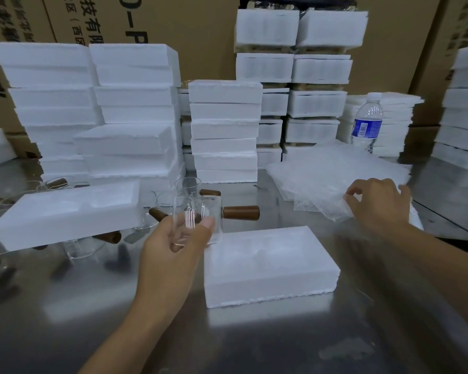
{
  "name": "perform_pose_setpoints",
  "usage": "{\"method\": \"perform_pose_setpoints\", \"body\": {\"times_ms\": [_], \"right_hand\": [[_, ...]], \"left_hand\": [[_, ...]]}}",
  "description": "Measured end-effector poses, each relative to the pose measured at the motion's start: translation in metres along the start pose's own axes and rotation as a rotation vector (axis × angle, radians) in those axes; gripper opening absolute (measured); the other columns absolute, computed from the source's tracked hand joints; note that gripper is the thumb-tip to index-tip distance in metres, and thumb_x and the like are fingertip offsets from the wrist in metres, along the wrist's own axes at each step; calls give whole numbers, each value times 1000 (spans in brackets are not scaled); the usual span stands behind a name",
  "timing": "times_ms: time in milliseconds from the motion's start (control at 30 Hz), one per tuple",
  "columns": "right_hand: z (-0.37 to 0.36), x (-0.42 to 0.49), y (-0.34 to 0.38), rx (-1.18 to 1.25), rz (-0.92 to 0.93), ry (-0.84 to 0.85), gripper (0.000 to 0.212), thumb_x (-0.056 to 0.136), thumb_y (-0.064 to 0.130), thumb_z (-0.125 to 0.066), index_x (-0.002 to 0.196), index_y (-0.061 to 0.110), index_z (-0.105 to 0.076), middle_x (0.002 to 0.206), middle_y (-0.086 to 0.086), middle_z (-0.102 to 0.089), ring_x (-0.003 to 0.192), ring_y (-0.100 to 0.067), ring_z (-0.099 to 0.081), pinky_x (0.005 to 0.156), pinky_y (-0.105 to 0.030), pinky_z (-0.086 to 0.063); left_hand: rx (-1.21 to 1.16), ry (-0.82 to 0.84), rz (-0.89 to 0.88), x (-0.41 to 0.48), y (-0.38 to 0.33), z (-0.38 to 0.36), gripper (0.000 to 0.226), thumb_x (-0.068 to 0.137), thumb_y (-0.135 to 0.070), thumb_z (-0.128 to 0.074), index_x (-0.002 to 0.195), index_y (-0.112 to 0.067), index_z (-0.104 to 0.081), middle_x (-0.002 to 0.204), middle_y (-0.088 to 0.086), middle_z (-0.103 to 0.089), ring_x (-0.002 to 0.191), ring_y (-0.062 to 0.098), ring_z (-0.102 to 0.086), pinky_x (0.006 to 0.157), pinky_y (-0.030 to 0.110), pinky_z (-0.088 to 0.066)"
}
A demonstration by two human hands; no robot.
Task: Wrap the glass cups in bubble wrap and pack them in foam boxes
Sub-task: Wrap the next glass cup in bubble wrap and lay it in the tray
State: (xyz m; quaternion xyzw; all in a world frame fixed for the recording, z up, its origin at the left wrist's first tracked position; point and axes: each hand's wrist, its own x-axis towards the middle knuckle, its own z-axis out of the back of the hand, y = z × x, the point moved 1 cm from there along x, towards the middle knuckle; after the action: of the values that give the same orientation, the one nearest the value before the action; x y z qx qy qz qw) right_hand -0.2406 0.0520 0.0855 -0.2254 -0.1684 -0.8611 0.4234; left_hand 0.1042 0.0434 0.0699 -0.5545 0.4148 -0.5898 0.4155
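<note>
Steel table point(254, 333), left hand point(170, 238) gripping glass cup point(195, 211), right hand point(378, 203) pinching bubble wrap point(333, 179) edge.

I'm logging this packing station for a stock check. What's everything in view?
glass cup: one, clear, brown handle, held above the table
other glass cups: several, clear, left, partly under foam
open foam boxes: two, white, centre front and left
stacked foam boxes: many, white, back
bubble wrap: sheet pile, clear, right
water bottle: one, blue label, back right
cartons: several, brown, behind
table: one, steel grey, beneath
left hand: grips the glass cup
right hand: pinches the bubble wrap
</note>
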Motion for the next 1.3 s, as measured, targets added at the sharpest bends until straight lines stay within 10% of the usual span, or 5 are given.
{"method": "perform_pose_setpoints", "body": {"times_ms": [167, 367, 833, 1067, 1300], "right_hand": [[29, -10, 18, 634, 18, -277, 6, 89, 17, -59, 84, 14, -58, 105, -11, -60, 102, -24, -49, 89, -29, -33], [78, -39, 69, 1077, 200, -76, 14, 85, 11, -62, 76, 21, -58, 96, 6, -58, 87, 5, -52, 82, -3, -35], [91, -133, 144, 795, 935, 455, 10, 89, 39, -56, 80, 34, -54, 92, 19, -56, 92, -1, -52, 86, -25, -44], [79, -120, 127, 1425, 475, 215, 13, 89, 21, -62, 84, 33, -61, 84, 15, -65, 82, -4, -62, 80, -18, -48], [73, -102, 105, 1284, 527, 31, 22, 88, 36, -58, 110, 38, -55, 98, 19, -62, 94, 3, -59, 86, -9, -42]], "left_hand": [[-43, -79, -83, 2, -4, 5, 63, 59, -72, -56, 101, -26, -64, 88, -9, -72, 88, 13, -67, 81, 35, -53], [-153, -167, -137, 4, -12, 13, 59, 61, -67, -55, 101, -25, -62, 84, -5, -70, 63, 6, -66, 56, 14, -51], [-297, -195, -143, 8, -17, 21, 29, 82, -49, -59, 92, -21, -60, 85, 6, -62, 53, 5, -59, 49, 16, -48], [-172, -103, -197, 7, -19, 18, 38, 74, -50, -61, 104, -26, -58, 77, -14, -70, 64, 1, -64, 58, 13, -51], [31, 82, -229, 6, -28, 2, 49, 62, -57, -65, 105, -37, -57, 91, -20, -68, 92, -1, -63, 73, 12, -48]]}}
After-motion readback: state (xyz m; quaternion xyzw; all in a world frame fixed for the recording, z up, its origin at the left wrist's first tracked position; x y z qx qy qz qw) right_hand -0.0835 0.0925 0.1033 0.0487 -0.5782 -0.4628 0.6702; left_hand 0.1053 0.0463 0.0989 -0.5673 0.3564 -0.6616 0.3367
